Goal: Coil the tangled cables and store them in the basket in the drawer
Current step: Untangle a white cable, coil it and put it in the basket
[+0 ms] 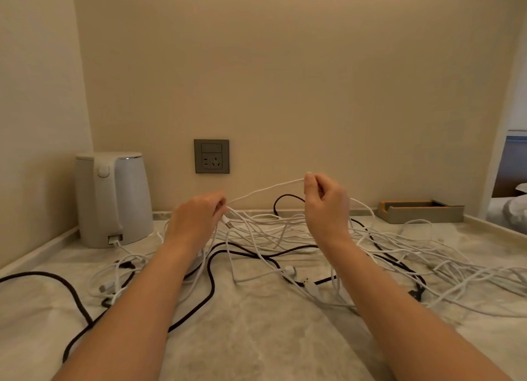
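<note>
Both hands are up over the worktop (256, 338). My left hand (196, 218) pinches a white cable (265, 189) near what looks like its plug end. My right hand (325, 204) pinches the same strand further along, fingers curled. The span between them is lifted clear of the tangle (285, 232), probably to single out one lead before coiling. The other white leads and a dark cable (211, 281) sprawl from kettle (112, 201) to tray (419, 211). Basket and drawer are not in view. Nothing is coiled yet.

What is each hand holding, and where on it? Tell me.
Both pinch one white cable, left hand lower, right hand higher, a stretch of it hanging between them.
</note>
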A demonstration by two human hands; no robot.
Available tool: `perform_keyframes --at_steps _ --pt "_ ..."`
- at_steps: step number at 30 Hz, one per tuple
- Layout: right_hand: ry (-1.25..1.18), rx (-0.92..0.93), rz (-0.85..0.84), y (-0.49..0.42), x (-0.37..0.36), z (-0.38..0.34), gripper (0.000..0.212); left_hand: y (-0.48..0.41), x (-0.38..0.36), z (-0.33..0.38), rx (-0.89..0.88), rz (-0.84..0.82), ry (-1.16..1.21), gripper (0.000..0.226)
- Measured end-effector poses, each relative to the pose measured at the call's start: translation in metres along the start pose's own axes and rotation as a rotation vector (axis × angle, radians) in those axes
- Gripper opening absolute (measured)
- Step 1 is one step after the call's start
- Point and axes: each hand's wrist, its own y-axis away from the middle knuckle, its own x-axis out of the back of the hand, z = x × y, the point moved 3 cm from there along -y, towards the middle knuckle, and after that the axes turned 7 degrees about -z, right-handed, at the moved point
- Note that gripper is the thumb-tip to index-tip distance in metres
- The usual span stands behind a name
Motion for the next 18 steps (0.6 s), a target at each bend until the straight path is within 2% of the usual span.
perform_keyframes --at_steps 3,5,7,8,10,12,13,15,16,18 --pt "0.060 -0.107 0.005 -0.004 0.006 0.009 0.040 0.000 0.005 0.010 -0.047 0.013 -0.045 0.023" --pt "0.461 -0.141 -0.147 -0.003 0.010 0.010 0.033 0.003 0.009 0.017 -0.103 0.006 -0.064 0.026" --pt "0.875 -0.047 -0.339 0.000 0.006 0.001 0.025 0.006 0.014 0.027 -0.166 -0.008 -0.069 0.026" --pt "0.955 0.022 -0.424 0.004 0.000 -0.003 0.032 0.007 0.017 0.032 -0.189 -0.009 -0.075 0.027" --pt "0.906 0.104 -0.524 0.011 -0.016 -0.007 0.056 0.007 0.022 0.041 -0.215 -0.008 -0.075 0.027" --pt "0.778 0.204 -0.507 0.014 -0.018 -0.014 0.066 0.007 0.023 0.049 -0.225 -0.028 -0.070 0.026" --pt "0.742 0.299 -0.460 0.015 -0.017 -0.017 0.065 0.008 0.024 0.053 -0.237 -0.038 -0.075 0.025" --pt "0.695 0.506 -0.404 0.017 -0.017 -0.022 0.050 0.012 0.022 0.060 -0.295 -0.054 -0.072 0.024" --pt "0.656 0.525 -0.463 0.018 -0.018 -0.023 0.041 0.014 0.021 0.062 -0.318 -0.066 -0.052 0.024" --pt "0.571 0.433 -0.636 0.018 -0.023 -0.022 0.032 0.014 0.019 0.058 -0.299 -0.113 -0.015 0.024"
